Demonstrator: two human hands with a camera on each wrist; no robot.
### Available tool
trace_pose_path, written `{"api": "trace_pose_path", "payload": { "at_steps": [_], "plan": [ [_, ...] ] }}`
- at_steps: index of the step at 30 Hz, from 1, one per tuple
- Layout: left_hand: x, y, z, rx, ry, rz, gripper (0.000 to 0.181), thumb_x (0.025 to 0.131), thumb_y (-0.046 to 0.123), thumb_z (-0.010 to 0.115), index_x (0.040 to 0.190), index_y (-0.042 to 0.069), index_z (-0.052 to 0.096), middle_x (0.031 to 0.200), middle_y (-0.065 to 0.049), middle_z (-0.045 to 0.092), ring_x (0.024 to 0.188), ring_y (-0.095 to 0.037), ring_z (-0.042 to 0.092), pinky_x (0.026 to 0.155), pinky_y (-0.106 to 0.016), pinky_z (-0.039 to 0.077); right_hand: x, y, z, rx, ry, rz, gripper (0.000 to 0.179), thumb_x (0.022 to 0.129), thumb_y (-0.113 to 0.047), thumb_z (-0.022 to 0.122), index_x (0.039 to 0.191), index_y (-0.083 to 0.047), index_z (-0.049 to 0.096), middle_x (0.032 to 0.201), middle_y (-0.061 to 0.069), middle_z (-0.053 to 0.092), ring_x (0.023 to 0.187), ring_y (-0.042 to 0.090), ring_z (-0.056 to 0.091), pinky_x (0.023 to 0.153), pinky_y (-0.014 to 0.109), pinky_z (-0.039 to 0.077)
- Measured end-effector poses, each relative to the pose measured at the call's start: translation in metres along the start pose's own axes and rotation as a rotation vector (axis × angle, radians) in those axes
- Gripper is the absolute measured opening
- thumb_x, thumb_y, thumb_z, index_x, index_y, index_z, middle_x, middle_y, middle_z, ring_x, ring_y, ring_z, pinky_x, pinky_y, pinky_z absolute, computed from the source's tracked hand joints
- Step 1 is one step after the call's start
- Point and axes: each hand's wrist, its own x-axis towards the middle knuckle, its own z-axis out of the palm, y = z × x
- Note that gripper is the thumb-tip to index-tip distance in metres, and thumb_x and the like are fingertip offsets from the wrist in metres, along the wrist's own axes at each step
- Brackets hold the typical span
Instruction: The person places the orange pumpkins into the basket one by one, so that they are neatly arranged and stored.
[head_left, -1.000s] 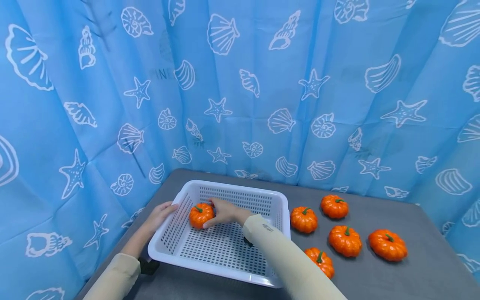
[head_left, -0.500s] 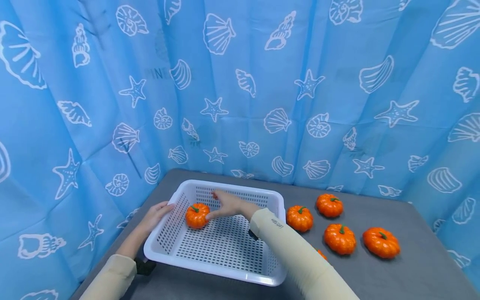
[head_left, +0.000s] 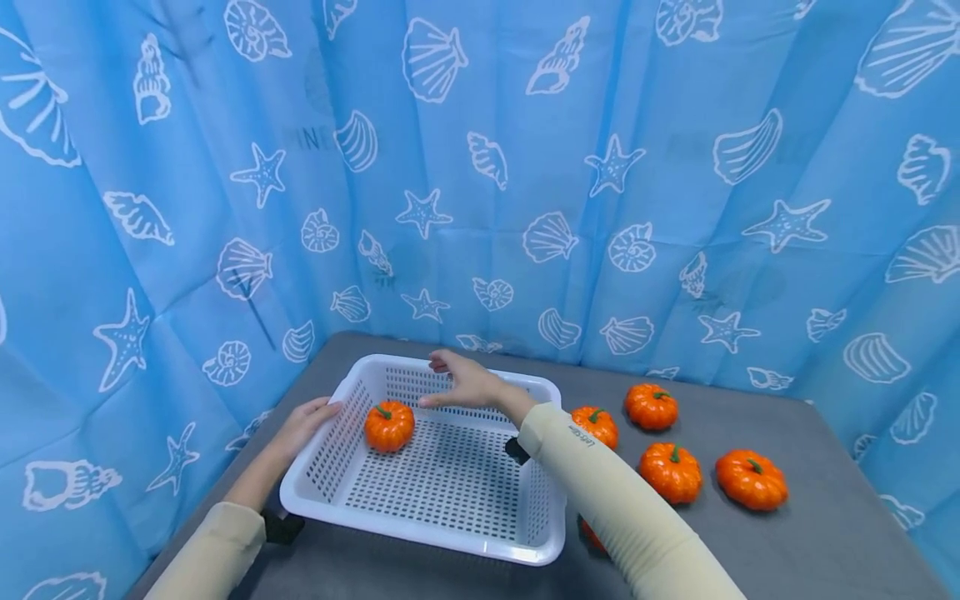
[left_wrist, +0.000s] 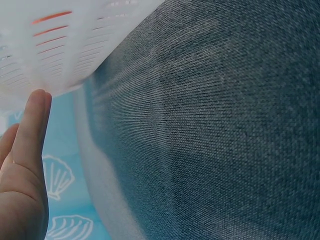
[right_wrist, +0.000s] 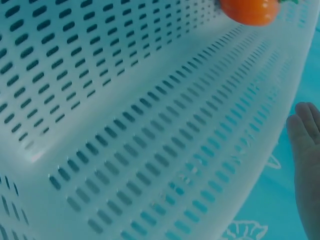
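A white plastic basket (head_left: 435, 546) with slotted walls stands on the grey table. Near its left wall lies one small orange pumpkin (head_left: 389, 427) with a green stem. My left hand (head_left: 302, 429) holds the basket's left rim; in the left wrist view its fingers (left_wrist: 31, 130) reach up to the slotted outer wall. Above the back part of the basket hangs my right hand (head_left: 472, 385), thumb and fingers spread, holding nothing. The right wrist view shows those fingers (right_wrist: 299, 131) beyond the rim and apart from the pumpkin (right_wrist: 250, 9).
Right of the basket lie several more pumpkins, among them a far one (head_left: 651, 407), a middle one (head_left: 671, 472) and a rightmost one (head_left: 752, 480). My right sleeve (head_left: 622, 500) partly covers others. A blue shell-print curtain (head_left: 495, 208) hangs behind the table.
My right hand has let go of the pumpkin in the basket and moved up, back and to the right. The pumpkin stays by the left wall; my left hand remains on the rim.
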Motion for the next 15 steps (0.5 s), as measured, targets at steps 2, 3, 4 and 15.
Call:
{"api": "trace_pose_path", "payload": {
  "at_steps": [2,3,4,15],
  "plan": [
    [-0.001,0.0,0.0,-0.001,0.001,0.0,0.058,0.097,0.046,0.047,0.141,0.009,0.037,0.121,-0.025,0.059,0.088,-0.032,0.07,0.069,-0.047,0.058,-0.003,0.001,-0.005,0.031,0.013,-0.01,0.083,0.084,-0.045,0.068,0.147,-0.008,0.028,0.145,0.009,0.043,0.133,0.023,0.042,0.109,0.04,0.038],
    [-0.001,0.0,0.0,-0.001,-0.003,0.0,0.059,0.097,0.046,0.047,0.141,0.009,0.036,0.122,-0.025,0.059,0.088,-0.032,0.07,0.069,-0.047,0.058,-0.004,0.002,-0.007,0.059,0.02,-0.015,0.082,0.084,-0.043,0.068,0.147,-0.008,0.028,0.145,0.01,0.042,0.133,0.024,0.042,0.11,0.04,0.037],
    [-0.001,0.0,0.0,-0.002,-0.005,0.0,0.059,0.097,0.047,0.047,0.141,0.009,0.036,0.122,-0.025,0.059,0.089,-0.032,0.07,0.069,-0.048,0.058,-0.006,0.003,-0.01,0.078,0.027,-0.019,0.081,0.085,-0.042,0.068,0.147,-0.007,0.027,0.145,0.011,0.042,0.133,0.024,0.041,0.11,0.04,0.037],
    [0.0,0.0,0.0,-0.017,-0.007,-0.004,0.059,0.097,0.046,0.046,0.142,0.009,0.036,0.123,-0.025,0.059,0.089,-0.033,0.07,0.069,-0.048,0.058,-0.023,0.016,-0.038,0.171,0.113,-0.037,0.084,0.085,-0.047,0.065,0.148,-0.009,0.025,0.146,0.013,0.04,0.135,0.027,0.039,0.111,0.041,0.035]
  ]
}}
